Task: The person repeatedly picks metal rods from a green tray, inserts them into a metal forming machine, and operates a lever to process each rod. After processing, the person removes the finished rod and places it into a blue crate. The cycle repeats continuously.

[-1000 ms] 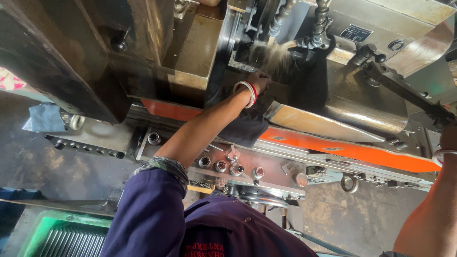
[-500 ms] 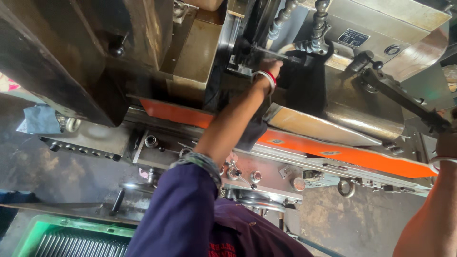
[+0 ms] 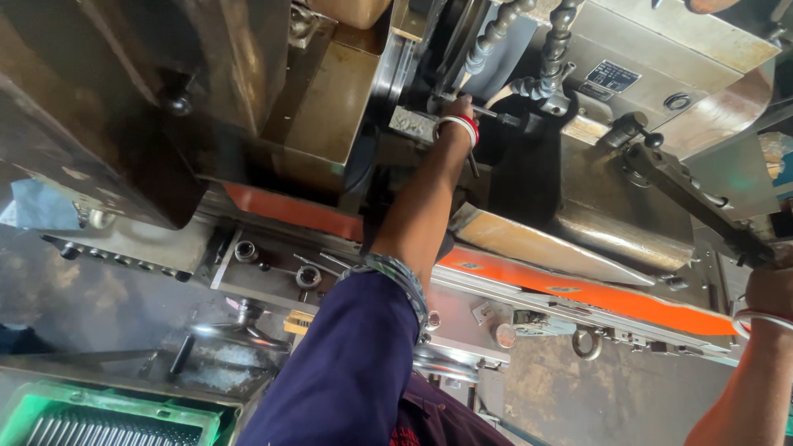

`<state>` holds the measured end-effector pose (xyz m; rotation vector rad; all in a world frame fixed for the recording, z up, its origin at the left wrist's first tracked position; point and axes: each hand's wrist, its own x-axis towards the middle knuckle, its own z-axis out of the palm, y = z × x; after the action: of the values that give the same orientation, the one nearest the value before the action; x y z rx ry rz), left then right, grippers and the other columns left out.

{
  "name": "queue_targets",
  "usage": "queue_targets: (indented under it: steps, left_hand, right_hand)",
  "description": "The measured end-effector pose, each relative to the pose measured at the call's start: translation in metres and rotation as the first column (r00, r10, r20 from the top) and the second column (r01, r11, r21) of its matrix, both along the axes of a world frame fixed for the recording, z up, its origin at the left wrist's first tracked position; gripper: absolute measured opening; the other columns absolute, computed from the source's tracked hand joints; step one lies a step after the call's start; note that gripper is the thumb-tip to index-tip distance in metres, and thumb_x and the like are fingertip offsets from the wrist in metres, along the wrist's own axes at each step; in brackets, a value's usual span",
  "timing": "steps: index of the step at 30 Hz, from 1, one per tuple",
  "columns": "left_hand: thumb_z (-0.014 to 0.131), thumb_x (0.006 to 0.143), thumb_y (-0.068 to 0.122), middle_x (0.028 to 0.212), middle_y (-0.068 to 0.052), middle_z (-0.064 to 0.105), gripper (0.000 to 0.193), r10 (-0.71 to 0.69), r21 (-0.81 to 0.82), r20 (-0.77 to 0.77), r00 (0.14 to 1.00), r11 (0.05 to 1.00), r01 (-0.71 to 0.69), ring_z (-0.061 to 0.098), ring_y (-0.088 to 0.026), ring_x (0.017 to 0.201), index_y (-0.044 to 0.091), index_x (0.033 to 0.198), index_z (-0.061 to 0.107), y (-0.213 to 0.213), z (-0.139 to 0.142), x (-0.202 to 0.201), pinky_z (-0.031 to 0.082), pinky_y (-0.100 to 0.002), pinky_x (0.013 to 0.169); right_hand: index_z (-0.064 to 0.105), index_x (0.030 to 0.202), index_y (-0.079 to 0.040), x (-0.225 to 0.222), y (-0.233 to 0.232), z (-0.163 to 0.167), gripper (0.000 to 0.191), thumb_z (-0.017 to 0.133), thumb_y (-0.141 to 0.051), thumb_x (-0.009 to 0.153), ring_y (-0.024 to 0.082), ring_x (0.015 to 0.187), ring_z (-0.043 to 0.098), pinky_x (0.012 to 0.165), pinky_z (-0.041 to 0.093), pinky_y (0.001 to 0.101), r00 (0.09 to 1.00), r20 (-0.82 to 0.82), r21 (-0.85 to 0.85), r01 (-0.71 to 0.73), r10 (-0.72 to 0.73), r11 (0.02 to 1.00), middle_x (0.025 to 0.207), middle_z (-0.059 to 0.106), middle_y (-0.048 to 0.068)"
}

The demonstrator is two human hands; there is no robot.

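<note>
My left hand (image 3: 457, 111) reaches deep into the machine's work area, beside the round chuck (image 3: 388, 99) and under two segmented coolant hoses (image 3: 552, 49). Its fingers are hidden in the dark gap by a thin metal rod (image 3: 498, 117), so its grip is unclear. Red and white bangles sit on that wrist, and a dark blue sleeve (image 3: 347, 372) covers the upper arm. At the right edge, my right hand (image 3: 770, 289) closes around the end of a long dark lever (image 3: 690, 192). It also wears a bangle.
A grey machine housing (image 3: 661, 49) fills the upper right. An orange strip (image 3: 578, 291) runs along the bed. Nuts and bolts lie on a metal ledge (image 3: 273, 264). A green crate of metal parts (image 3: 99, 421) sits at bottom left, near a handwheel (image 3: 239, 330).
My left hand has moved up and farther into the machine, from the orange strip's level toward the chuck area. The right hand has stayed at the right edge.
</note>
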<state>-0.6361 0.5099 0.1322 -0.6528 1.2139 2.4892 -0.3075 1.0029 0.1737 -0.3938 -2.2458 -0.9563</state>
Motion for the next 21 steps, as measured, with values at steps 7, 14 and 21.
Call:
queue_targets:
  steps: [7, 14, 21]
  left_hand:
    - [0.061, 0.093, 0.027, 0.078, -0.013, 0.062, 0.030, 0.087, 0.007, 0.030, 0.996, 0.996, -0.088, 0.055, -0.020, 0.054, 0.003, 0.109, 0.060, 0.008, -0.009, -0.007, 0.047, -0.034, 0.048]
    - [0.060, 0.095, 0.038, 0.063, -0.009, 0.055, 0.038, 0.022, -0.040, 0.065, 0.998, 0.999, -0.019, 0.053, -0.022, 0.048, 0.002, 0.085, 0.060, 0.004, -0.011, -0.020, 0.045, -0.036, 0.046]
    - [0.067, 0.088, 0.048, 0.055, 0.000, 0.046, 0.042, -0.119, 0.100, 0.039, 0.992, 0.988, 0.114, 0.047, -0.017, 0.045, 0.015, 0.068, 0.052, 0.000, -0.024, -0.002, 0.037, -0.037, 0.044]
  right_hand:
    - [0.062, 0.096, -0.005, 0.005, 0.014, -0.017, 0.026, 0.045, -0.015, 0.113, 0.022, 0.064, 0.062, 0.058, 0.048, 0.0332, 0.998, 0.033, -0.133, -0.049, 0.054, 0.990, 0.080, 0.064, 0.007]
    - [0.062, 0.095, -0.003, 0.011, -0.027, 0.010, 0.026, 0.046, -0.014, 0.113, 0.023, 0.064, 0.063, 0.059, 0.050, 0.0338, 0.999, 0.020, -0.241, -0.036, 0.042, 0.970, 0.081, 0.067, 0.009]
    - [0.066, 0.100, -0.005, 0.008, 0.013, -0.005, 0.028, 0.046, -0.018, 0.114, 0.018, 0.062, 0.064, 0.053, 0.046, 0.0301, 0.981, 0.148, 0.011, 0.129, -0.129, 0.992, 0.080, 0.068, 0.006]
